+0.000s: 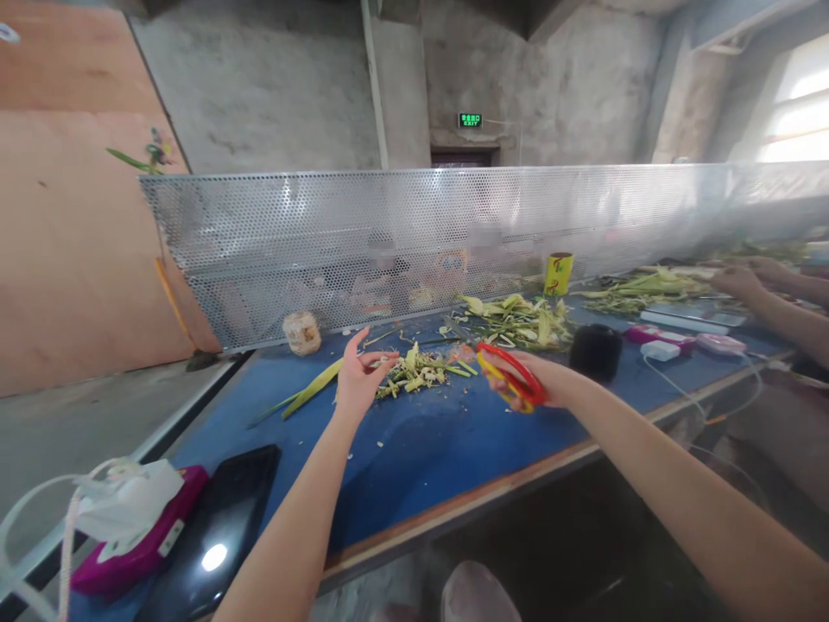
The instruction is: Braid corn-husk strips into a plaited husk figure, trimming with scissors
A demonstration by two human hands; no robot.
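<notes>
My left hand (358, 377) hovers over the blue table (414, 449) with fingers spread and curled, holding nothing, right beside a small heap of cut green stems and leaf scraps (418, 369). My right hand (541, 383) grips red and yellow scissors (509, 376) by the handles, just right of that heap. A long green leaf (311, 390) lies left of my left hand.
A larger pile of leaf trimmings (518, 320) lies further back. A black round object (594, 352), a yellow can (558, 274), a jar (301, 333), a black phone (217, 527) and a magenta device (139, 540) sit around. A perforated metal screen (420, 233) bounds the far side. Another person's arms (770, 298) work at right.
</notes>
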